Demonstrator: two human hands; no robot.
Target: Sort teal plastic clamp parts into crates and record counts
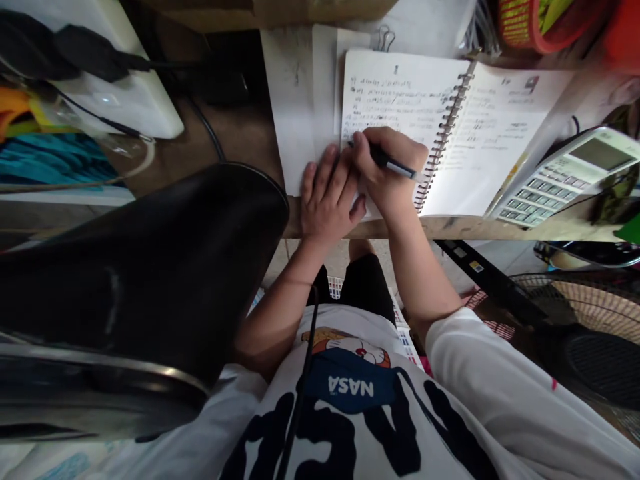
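A spiral notebook [435, 87] lies open on the desk, its left page filled with rows of handwriting. My right hand [393, 163] rests on that page and grips a dark pen [397, 167], the tip close to the page's left edge. Spread flat beside it, my left hand [330, 193] lies across the notebook's lower left edge and the white paper [295, 127] under it, fingers apart. The two hands nearly touch. A binder clip [385, 39] shows at the notebook's top.
A white calculator [565, 180] sits right of the notebook. Baskets, one red [520, 27], stand at the back right. A large black rounded object [150, 253] fills the left side, near my left arm. Below the desk at right is a fan [590, 327]. Cables run at the upper left.
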